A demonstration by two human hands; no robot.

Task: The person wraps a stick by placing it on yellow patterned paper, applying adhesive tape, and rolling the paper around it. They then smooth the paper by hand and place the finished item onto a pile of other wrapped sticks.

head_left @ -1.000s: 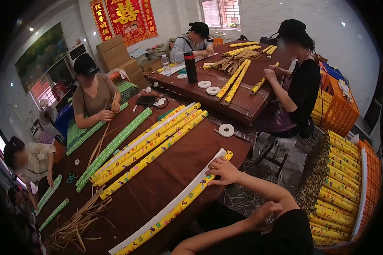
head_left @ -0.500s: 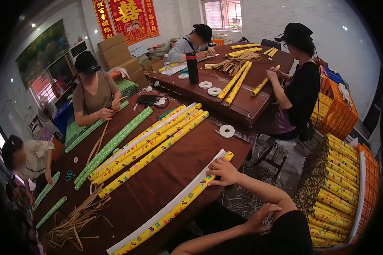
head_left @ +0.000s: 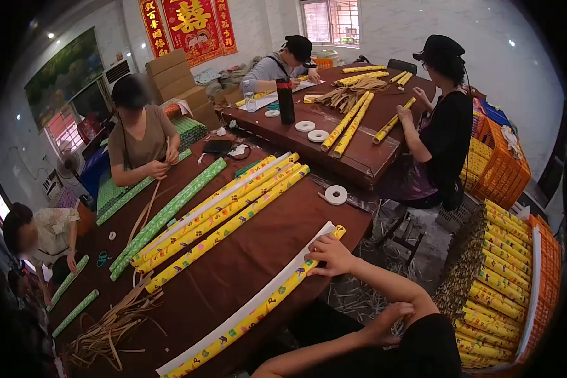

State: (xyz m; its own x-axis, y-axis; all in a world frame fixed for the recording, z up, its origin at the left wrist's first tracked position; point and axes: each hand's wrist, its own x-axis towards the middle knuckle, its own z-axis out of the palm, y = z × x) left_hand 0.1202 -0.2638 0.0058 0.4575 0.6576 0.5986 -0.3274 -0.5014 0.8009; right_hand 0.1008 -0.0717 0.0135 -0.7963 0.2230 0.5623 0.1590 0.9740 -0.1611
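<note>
A long yellow roll of printed wrapping paper (head_left: 252, 318) lies slantwise along the near table edge, a strip of its white underside showing along the far side. Near its upper right end, my right hand (head_left: 329, 254) rests over it, fingers bent across the white strip and thumb on the yellow print. My left hand (head_left: 387, 324) is crossed over to my right arm. Its bent fingers hold that arm near the elbow; some fingertips are hidden. Beyond the roll lie several more yellow rolls (head_left: 230, 228) and a green roll (head_left: 170, 217).
A tape roll (head_left: 336, 194) lies at the table's right corner. Brown paper strips (head_left: 113, 324) are heaped at lower left. Stacked yellow rolls (head_left: 498, 277) fill an orange crate (head_left: 546, 277) on my right. Co-workers sit around both tables, including a person in black (head_left: 447, 120).
My right hand stays on the roll, and my left hand shifts slightly against my right arm. The co-worker in black has lifted one hand away from their yellow roll.
</note>
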